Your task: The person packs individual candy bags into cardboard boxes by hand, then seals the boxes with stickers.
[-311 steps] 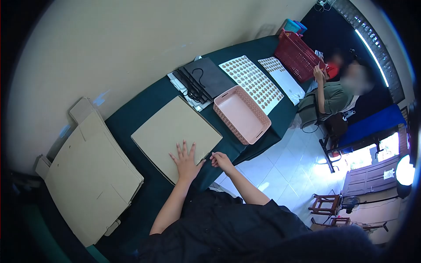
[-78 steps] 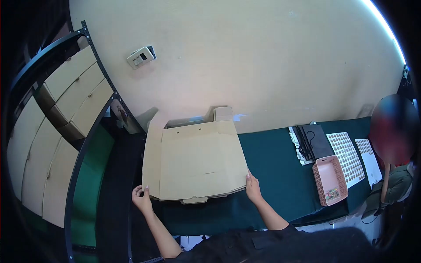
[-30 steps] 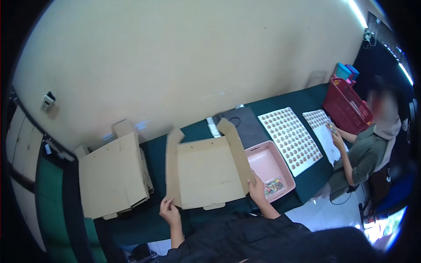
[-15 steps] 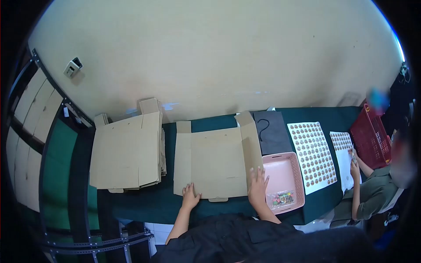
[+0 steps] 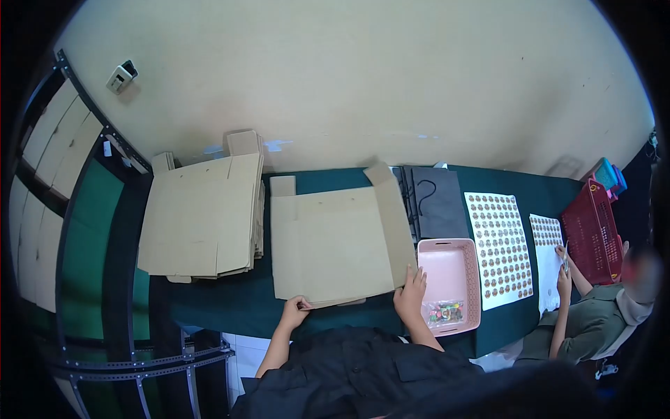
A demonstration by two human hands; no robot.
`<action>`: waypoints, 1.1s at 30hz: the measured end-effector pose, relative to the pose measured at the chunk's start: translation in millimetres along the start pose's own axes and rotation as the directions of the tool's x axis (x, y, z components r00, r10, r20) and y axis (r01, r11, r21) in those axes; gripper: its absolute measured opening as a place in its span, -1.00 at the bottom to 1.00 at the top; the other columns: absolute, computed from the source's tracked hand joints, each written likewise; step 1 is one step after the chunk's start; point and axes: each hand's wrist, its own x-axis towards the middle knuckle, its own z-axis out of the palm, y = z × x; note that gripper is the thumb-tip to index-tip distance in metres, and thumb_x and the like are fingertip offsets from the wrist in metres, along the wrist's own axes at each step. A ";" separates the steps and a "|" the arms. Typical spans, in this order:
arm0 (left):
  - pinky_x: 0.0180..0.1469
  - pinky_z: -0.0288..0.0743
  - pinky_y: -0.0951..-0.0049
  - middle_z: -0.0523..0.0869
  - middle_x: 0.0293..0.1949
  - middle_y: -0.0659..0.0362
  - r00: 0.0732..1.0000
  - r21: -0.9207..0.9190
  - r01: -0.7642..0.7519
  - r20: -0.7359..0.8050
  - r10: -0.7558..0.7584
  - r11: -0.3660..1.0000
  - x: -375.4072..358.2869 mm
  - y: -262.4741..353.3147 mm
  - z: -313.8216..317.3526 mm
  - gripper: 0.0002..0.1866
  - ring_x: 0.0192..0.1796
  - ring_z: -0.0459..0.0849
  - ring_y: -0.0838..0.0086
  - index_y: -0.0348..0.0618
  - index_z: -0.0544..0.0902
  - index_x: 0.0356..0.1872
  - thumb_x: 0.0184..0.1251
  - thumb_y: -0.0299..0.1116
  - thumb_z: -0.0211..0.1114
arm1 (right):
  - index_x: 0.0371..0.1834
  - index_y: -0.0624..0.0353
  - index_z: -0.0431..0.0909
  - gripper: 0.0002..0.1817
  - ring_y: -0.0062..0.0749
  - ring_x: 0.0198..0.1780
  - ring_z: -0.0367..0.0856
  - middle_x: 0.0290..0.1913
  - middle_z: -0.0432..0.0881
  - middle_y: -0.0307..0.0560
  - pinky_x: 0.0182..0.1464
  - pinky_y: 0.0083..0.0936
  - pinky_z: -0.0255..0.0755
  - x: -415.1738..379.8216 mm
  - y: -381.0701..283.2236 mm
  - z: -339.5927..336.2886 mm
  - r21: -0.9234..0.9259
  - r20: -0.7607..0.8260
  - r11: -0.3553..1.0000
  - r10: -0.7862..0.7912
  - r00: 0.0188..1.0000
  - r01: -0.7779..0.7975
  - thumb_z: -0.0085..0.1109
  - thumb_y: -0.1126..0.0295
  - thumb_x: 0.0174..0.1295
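A flat cardboard box blank (image 5: 328, 244) lies on the dark green cloth in front of me, its right flap partly raised. My left hand (image 5: 295, 311) pinches the blank's front edge near the left corner. At the front right corner, my right hand (image 5: 410, 295) rests against the flap with its fingers apart. Just right of that hand stands a pink basket (image 5: 447, 269) holding a clear bag of colourful small items (image 5: 444, 314). A stack of cardboard blanks (image 5: 188, 220) lies to the left.
Black paper bags (image 5: 440, 202) lie behind the basket. Sticker sheets (image 5: 499, 251) are to the right. A co-worker (image 5: 593, 318) sits at the far right by a red crate (image 5: 593, 230). Metal shelving (image 5: 105, 133) stands on the left.
My left fingers have closed on the blank's edge, and its front left corner looks slightly lifted. The right flap leans differently. The whole view has shifted a little.
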 end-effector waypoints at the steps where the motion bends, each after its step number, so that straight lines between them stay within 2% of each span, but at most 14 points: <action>1: -0.22 0.43 0.58 0.58 -0.49 0.22 1.000 -0.002 0.019 0.009 -0.019 1.000 -1.5 -0.7 0.7 -0.81 -0.34 0.54 0.60 -0.22 0.46 -0.57 -0.11 -0.74 0.24 | 0.31 0.22 0.08 -0.25 0.33 0.32 -0.03 0.27 0.06 0.43 0.30 0.06 -0.07 0.8 3.3 0.7 -0.006 0.001 1.000 0.001 1.000 -0.001 0.05 0.59 -0.06; 5: -0.23 0.41 0.60 0.58 -0.49 0.21 1.000 0.076 -0.016 0.014 0.015 0.997 -10.2 -3.0 1.2 -0.81 -0.35 0.53 0.60 -0.22 0.46 -0.58 -0.10 -0.73 0.27 | 0.29 0.22 0.13 -0.27 0.26 0.31 0.03 0.28 0.12 0.31 0.30 -0.01 -0.02 16.3 31.6 9.7 -0.105 0.068 0.995 0.004 0.998 0.003 0.13 0.55 -0.05; 6: -0.25 0.41 0.59 0.57 -0.51 0.18 0.998 0.081 -0.057 -0.011 0.058 0.995 -12.6 -3.7 0.7 -0.84 -0.38 0.53 0.58 -0.26 0.47 -0.58 -0.12 -0.76 0.19 | 0.28 0.22 0.14 -0.28 0.24 0.32 0.04 0.28 0.13 0.29 0.29 0.00 0.00 17.8 31.2 7.1 -0.117 0.071 0.993 0.012 0.997 -0.004 0.14 0.55 -0.05; 7: -0.27 0.40 0.58 0.57 -0.53 0.15 0.994 0.087 -0.097 -0.034 0.100 0.992 -15.1 -4.5 0.5 -0.85 -0.40 0.53 0.56 -0.30 0.48 -0.58 -0.15 -0.79 0.11 | 0.25 0.26 0.17 -0.33 0.21 0.32 0.05 0.28 0.15 0.26 0.27 0.00 0.04 19.0 30.9 4.7 -0.131 0.029 0.991 0.001 1.000 0.003 0.10 0.56 -0.03; 11: -0.26 0.39 0.59 0.55 -0.55 0.14 0.992 0.116 -0.083 -0.080 0.093 0.990 -24.5 -6.8 -8.1 -0.85 -0.39 0.52 0.54 -0.32 0.46 -0.59 -0.18 -0.80 0.10 | 0.21 0.33 0.20 -0.39 0.22 0.33 0.03 0.27 0.14 0.30 0.28 -0.01 0.02 33.8 37.1 7.4 -0.183 -0.041 0.978 -0.109 0.993 0.099 0.07 0.56 -0.01; 13: -0.25 0.39 0.58 0.53 -0.56 0.14 0.989 0.059 -0.088 -0.116 0.095 0.994 -28.7 -12.7 -14.2 -0.86 -0.40 0.51 0.53 -0.32 0.44 -0.60 -0.17 -0.79 0.09 | 0.19 0.38 0.21 -0.42 0.23 0.34 -0.01 0.26 0.12 0.37 0.33 -0.04 -0.06 43.8 45.5 23.9 0.142 -0.005 0.957 -0.254 0.967 0.252 0.04 0.55 0.00; 16: -0.23 0.39 0.56 0.51 -0.56 0.15 0.986 0.051 -0.084 -0.138 0.091 0.995 -33.6 -20.3 -23.6 -0.85 -0.39 0.51 0.53 -0.30 0.40 -0.63 -0.13 -0.77 0.12 | 0.19 0.41 0.19 -0.41 0.27 0.34 -0.05 0.26 0.09 0.44 0.36 -0.07 -0.11 41.6 35.5 36.4 0.087 -0.034 0.950 -0.299 0.954 0.301 0.05 0.53 0.01; 17: -0.23 0.39 0.56 0.51 -0.56 0.15 0.985 0.053 -0.093 -0.142 0.100 0.994 -33.9 -21.6 -23.4 -0.85 -0.39 0.51 0.53 -0.30 0.40 -0.63 -0.13 -0.77 0.12 | 0.23 0.39 0.12 -0.35 0.32 0.34 -0.08 0.26 0.05 0.48 0.35 -0.06 -0.10 39.4 32.0 36.2 0.010 0.030 0.964 -0.268 0.963 0.268 0.06 0.50 0.01; 19: -0.21 0.39 0.56 0.49 -0.56 0.15 0.966 -0.040 -0.061 -0.252 0.049 0.997 -42.5 -14.2 -22.1 -0.82 -0.36 0.52 0.52 -0.28 0.36 -0.67 -0.10 -0.76 0.12 | 0.26 0.38 0.06 -0.31 0.34 0.34 -0.08 0.27 0.02 0.50 0.35 -0.06 -0.09 37.5 31.5 52.6 0.057 0.055 0.971 -0.235 0.970 0.232 0.08 0.48 0.01; 22: -0.17 0.40 0.55 0.52 -0.53 0.16 0.949 0.040 -0.122 -0.286 0.129 0.992 -44.7 -29.1 -25.5 -0.79 -0.33 0.53 0.51 -0.26 0.33 -0.68 -0.06 -0.76 0.13 | 0.33 0.31 -0.07 -0.19 0.37 0.32 -0.07 0.30 -0.07 0.52 0.33 -0.05 -0.05 27.4 21.6 58.5 0.055 0.152 0.988 -0.151 0.977 0.144 0.14 0.43 0.01; 24: -0.14 0.41 0.53 0.58 -0.47 0.13 0.945 0.015 -0.167 -0.282 0.164 0.986 -42.7 -34.8 -26.6 -0.79 -0.29 0.55 0.50 -0.25 0.35 -0.67 -0.01 -0.74 0.14 | 0.33 0.27 -0.02 -0.20 0.33 0.34 -0.07 0.32 -0.09 0.46 0.32 -0.07 -0.05 19.4 13.5 52.6 0.184 0.213 0.982 0.008 0.977 -0.048 0.17 0.41 0.00; 27: -0.13 0.41 0.52 0.63 -0.41 0.07 0.941 -0.147 -0.069 -0.339 0.016 0.987 -48.7 -40.9 -24.9 -0.80 -0.24 0.57 0.48 -0.24 0.38 -0.66 0.02 -0.70 0.17 | 0.33 0.26 -0.02 -0.20 0.31 0.32 -0.02 0.32 -0.06 0.46 0.31 -0.03 -0.03 15.1 17.7 57.5 0.163 0.130 0.987 -0.026 0.991 0.004 0.15 0.38 0.01; 30: -0.14 0.41 0.51 0.63 -0.42 0.08 0.943 -0.104 -0.080 -0.331 0.042 0.991 -49.1 -38.5 -26.0 -0.78 -0.26 0.57 0.49 -0.24 0.38 -0.66 0.06 -0.63 0.22 | 0.32 0.28 0.00 -0.24 0.30 0.31 -0.01 0.31 -0.02 0.44 0.30 0.00 -0.06 11.1 23.4 61.0 0.145 0.089 0.987 -0.075 0.993 0.061 0.10 0.38 0.03; 33: -0.14 0.42 0.51 0.63 -0.43 0.08 0.946 -0.117 -0.055 -0.324 0.014 0.992 -48.5 -32.6 -25.6 -0.79 -0.26 0.57 0.49 -0.25 0.38 -0.66 0.05 -0.65 0.20 | 0.28 0.30 0.08 -0.30 0.31 0.25 0.09 0.29 0.08 0.38 0.27 -0.06 0.03 9.1 20.3 49.8 0.046 0.081 0.991 -0.125 0.989 0.122 0.08 0.42 0.02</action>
